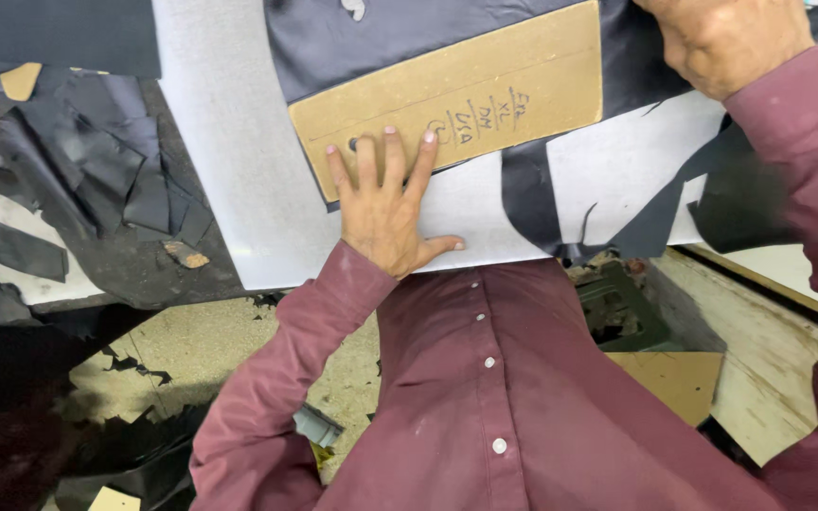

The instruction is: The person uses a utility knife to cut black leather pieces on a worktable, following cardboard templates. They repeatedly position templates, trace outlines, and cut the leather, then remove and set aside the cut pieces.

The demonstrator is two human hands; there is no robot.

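A brown cardboard pattern with handwriting lies on a sheet of dark leather spread over a white board. My left hand is flat, fingers spread, pressing down on the pattern's lower left corner. My right hand is at the top right, knuckles bent, resting on the dark leather past the pattern's right end; whether it holds anything is hidden. Both arms wear maroon sleeves.
Dark leather offcuts pile up on the left beside the board. Cut leather strips trail off the board's near edge. Below, the floor holds scraps, a cardboard piece and a dark crate.
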